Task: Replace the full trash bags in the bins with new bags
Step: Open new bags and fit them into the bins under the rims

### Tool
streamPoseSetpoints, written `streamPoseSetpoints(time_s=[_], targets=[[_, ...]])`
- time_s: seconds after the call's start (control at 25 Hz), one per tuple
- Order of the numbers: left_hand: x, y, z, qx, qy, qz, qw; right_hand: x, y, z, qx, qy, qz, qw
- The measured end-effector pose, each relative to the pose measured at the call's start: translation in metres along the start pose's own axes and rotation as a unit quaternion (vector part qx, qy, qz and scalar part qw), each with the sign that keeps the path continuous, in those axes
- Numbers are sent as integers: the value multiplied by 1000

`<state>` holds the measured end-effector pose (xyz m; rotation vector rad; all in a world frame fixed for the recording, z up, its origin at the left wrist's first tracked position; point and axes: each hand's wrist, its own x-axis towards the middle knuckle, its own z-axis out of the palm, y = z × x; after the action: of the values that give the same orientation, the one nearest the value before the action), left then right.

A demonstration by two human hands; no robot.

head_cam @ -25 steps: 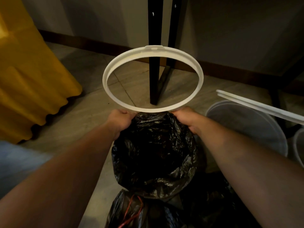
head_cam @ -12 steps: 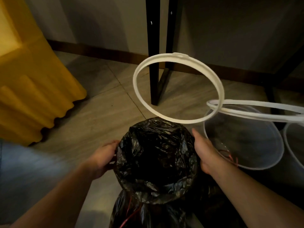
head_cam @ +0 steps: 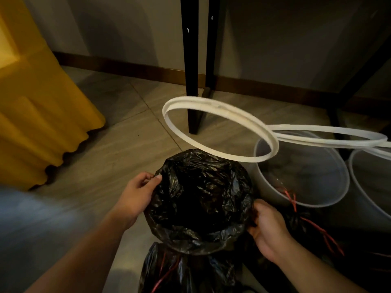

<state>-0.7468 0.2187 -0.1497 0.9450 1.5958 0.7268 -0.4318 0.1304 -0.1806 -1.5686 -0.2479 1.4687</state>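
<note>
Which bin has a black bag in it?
The one wearing the black bag, held by the left hand and right hand; both translucent bins beside it are unlined.

I have one wide head camera, looking forward and down from close above the bag (head_cam: pixel 198 199) toward the wall (head_cam: pixel 127 28)

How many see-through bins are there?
2. One bin stands just right of the black bag; the other bin is cut off at the far right edge. Another may hide under the bag.
</note>
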Motion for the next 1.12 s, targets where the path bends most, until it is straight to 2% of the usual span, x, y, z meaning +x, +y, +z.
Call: streamPoseSetpoints(time_s=[0.08,0.2,0.32,0.44,0.56,0.68,0.76,0.8,0.84,0.88,0.92,0.96,1.0,1.04,1.12], targets=[[-1,-3,6,52,46,60,996,6,-9,10,-2,4,-1,1000],[-3,-1,14,36,99,93,990,20,-27,29,-18,-1,-9,1000],[2,5,19,32,150,75,985,33,-48,52,-58,-9,-13,998],[5,10,26,26,168,57,984,43,-60,65,-85,9,-19,996],[7,11,32,46,196,47,978,44,-65,70,-46,8,-14,999],[6,10,31,12,203,22,979,33,-59,63,-12,-2,17,1000],[1,4,27,19,208,55,976,12,-40,47,-59,47,-35,997],[-4,0,25,69,214,94,970,-1,-29,38,-98,85,-110,985],[-9,-4,24,135,215,141,957,-15,-22,31,-161,98,-219,957],[-14,-6,26,185,208,194,941,-26,-21,26,-258,83,-347,898],[-17,-8,31,208,193,235,930,-28,-25,27,-362,37,-466,806],[-18,-9,36,212,171,257,927,-24,-34,37,-470,-30,-531,704],[-19,-9,40,216,154,266,927,-19,-45,54,-578,-90,-528,615],[-19,-11,44,219,142,269,927,-12,-56,76,-679,-137,-465,551],[-18,-15,46,209,135,259,933,17,-67,117,-806,-193,-275,487]])
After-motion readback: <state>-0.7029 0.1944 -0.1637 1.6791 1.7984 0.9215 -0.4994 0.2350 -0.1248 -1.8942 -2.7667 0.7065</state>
